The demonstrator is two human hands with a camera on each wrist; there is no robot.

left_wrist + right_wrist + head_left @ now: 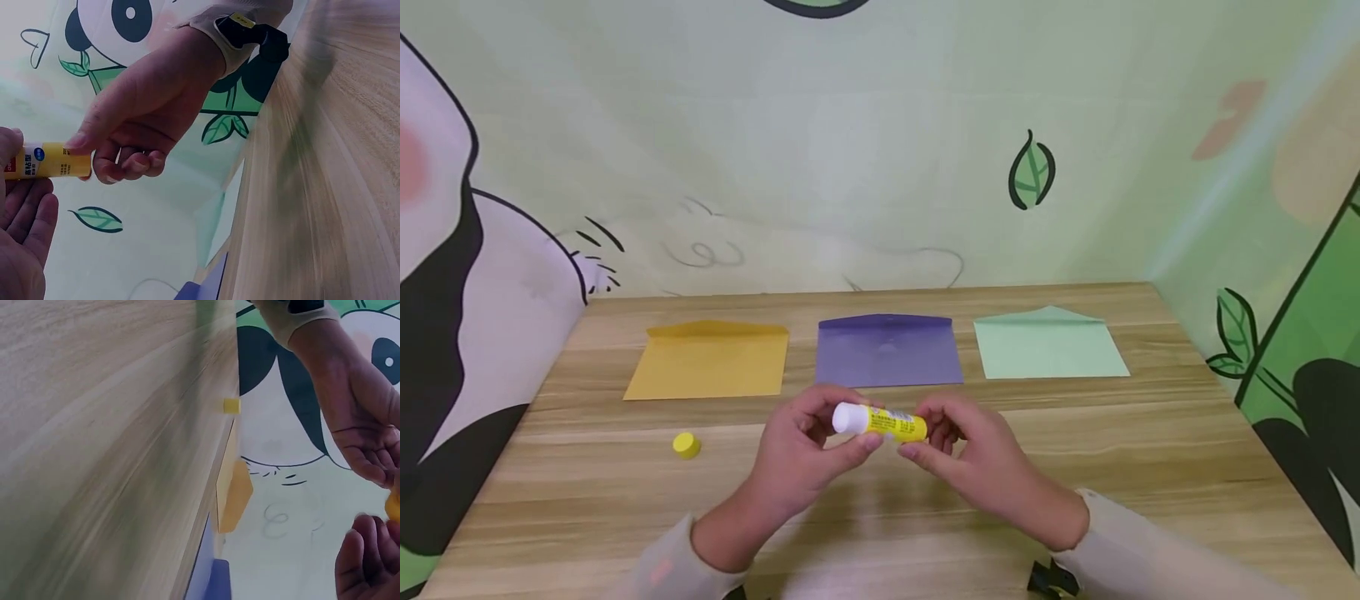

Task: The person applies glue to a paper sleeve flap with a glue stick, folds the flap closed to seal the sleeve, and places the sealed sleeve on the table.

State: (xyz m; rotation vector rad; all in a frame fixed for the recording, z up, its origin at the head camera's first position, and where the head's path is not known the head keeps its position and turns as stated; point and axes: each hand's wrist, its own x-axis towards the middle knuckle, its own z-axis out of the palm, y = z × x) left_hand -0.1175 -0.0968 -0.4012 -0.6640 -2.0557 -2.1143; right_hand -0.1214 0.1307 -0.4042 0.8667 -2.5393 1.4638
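A yellow glue stick (pixel 897 423) with a white end lies level above the table, between both hands. My left hand (pixel 801 454) grips it near the white end, with the thumb in front and fingers behind. At the opposite, yellow end, my right hand (pixel 981 450) pinches the base between thumb and index finger; the left wrist view shows that thumb on the yellow base (pixel 80 165). Its other fingers are curled. The glue stick's yellow cap (pixel 686 445) stands apart on the wooden table, left of my left hand.
Three envelopes with raised flaps lie in a row toward the back of the table (pixel 580 508): an orange one (pixel 707 367), a purple one (pixel 887 354) and a pale green one (pixel 1051 352). A wall with painted cartoons (pixel 880 167) rises behind the table's back edge.
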